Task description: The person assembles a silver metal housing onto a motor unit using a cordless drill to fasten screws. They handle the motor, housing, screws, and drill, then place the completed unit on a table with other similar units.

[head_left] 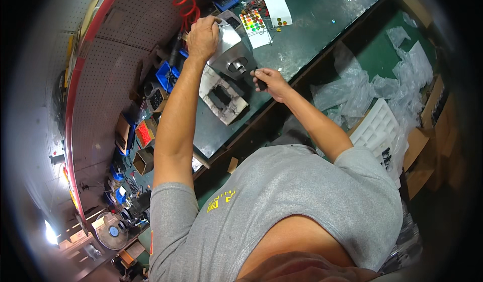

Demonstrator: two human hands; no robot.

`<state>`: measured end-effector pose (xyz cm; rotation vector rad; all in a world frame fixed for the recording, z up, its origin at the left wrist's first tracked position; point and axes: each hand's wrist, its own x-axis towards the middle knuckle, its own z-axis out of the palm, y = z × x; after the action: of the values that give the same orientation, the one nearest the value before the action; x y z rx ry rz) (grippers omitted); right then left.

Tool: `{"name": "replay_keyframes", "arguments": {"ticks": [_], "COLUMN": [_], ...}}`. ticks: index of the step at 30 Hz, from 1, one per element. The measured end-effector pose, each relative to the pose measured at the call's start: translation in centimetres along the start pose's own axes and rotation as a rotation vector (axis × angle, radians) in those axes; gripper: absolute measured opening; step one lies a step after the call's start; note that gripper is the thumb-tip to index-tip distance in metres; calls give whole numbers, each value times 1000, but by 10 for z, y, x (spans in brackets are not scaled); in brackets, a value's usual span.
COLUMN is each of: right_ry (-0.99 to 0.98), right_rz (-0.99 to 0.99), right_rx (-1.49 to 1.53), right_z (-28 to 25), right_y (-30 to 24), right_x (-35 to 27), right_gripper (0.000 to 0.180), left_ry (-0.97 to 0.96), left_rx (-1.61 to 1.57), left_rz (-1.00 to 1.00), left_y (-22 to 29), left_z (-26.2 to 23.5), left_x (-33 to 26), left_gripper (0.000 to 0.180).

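A silver metal housing (232,48) with a short round shaft (238,68) sticking out stands on the dark green workbench (307,25). My left hand (203,35) grips the housing's top edge. My right hand (268,83) is closed around a small black part (259,80) just beside the shaft. Below the housing lies a white foam block (224,98) with a square hollow in it.
A sheet of coloured dot stickers (254,21) and a white paper (276,4) lie further back on the bench. Blue and red parts bins (166,76) line the left. A red coiled air hose (185,3) hangs above. Clear plastic bags (367,88) and a white tray (377,126) lie at right.
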<state>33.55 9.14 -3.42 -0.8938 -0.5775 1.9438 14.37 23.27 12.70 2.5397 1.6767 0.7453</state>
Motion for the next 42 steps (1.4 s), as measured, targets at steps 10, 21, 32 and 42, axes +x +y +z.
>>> {"name": "replay_keyframes", "arguments": {"ticks": [10,21,32,42], "right_ry": [108,152,458,452], "right_rz": [100,145,-413,29], "right_rx": [-171,-304,-1021,-398], "right_z": [22,21,8,-77], "right_y": [17,7,3,37], "right_x": [31,46,76,123], "right_gripper": [20,21,40,33], "left_ry": [11,21,46,214], "left_rx": [20,12,-15,-111], "left_rz": [-1,33,67,4], "left_y": [2,1,-9,-24], "left_z": [4,4,1,-6], "left_x": [4,5,-2,-23], "left_gripper": [24,23,24,29]}}
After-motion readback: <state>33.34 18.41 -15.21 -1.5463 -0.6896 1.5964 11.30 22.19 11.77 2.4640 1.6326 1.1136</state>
